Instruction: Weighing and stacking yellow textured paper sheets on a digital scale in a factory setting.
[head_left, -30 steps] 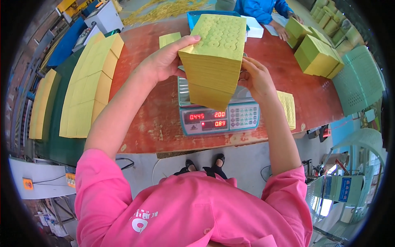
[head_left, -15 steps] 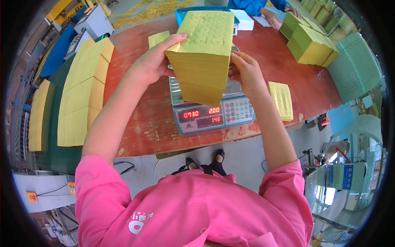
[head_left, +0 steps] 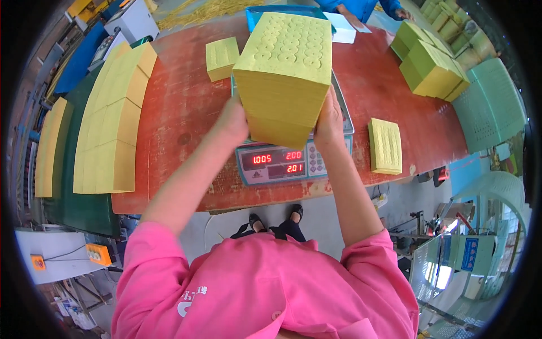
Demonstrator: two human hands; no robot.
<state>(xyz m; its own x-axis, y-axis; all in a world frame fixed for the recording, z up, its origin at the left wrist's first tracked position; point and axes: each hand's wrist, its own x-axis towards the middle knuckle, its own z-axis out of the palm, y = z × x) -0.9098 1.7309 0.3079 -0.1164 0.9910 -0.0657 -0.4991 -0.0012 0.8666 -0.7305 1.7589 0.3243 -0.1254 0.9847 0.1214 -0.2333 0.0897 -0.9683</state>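
Note:
A tall block of yellow paper sheets [head_left: 282,99], its top embossed with rows of coin-like rings, stands over the digital scale [head_left: 282,179] in front of me. My left hand [head_left: 234,120] presses flat against its left side, fingers mostly hidden behind the paper. On the opposite side my right hand [head_left: 329,121] grips the block, fingers pointing away from me. The block covers most of the metal weighing pan [head_left: 343,107]. Red digits glow on the scale's display. Whether the block rests fully on the pan, I cannot tell.
Short yellow paper stacks lie left [head_left: 222,56] and right [head_left: 385,146] of the scale on the worn red table [head_left: 175,135]. Long rows of paper blocks [head_left: 110,130] line the left. More blocks [head_left: 432,68] sit far right, near a co-worker's blue sleeve [head_left: 361,7] and a green chair [head_left: 488,99].
Both hands have slid lower along the sides of the paper block; my left thumb has left its top. The scale's digits have changed. The left small stack shows more fully.

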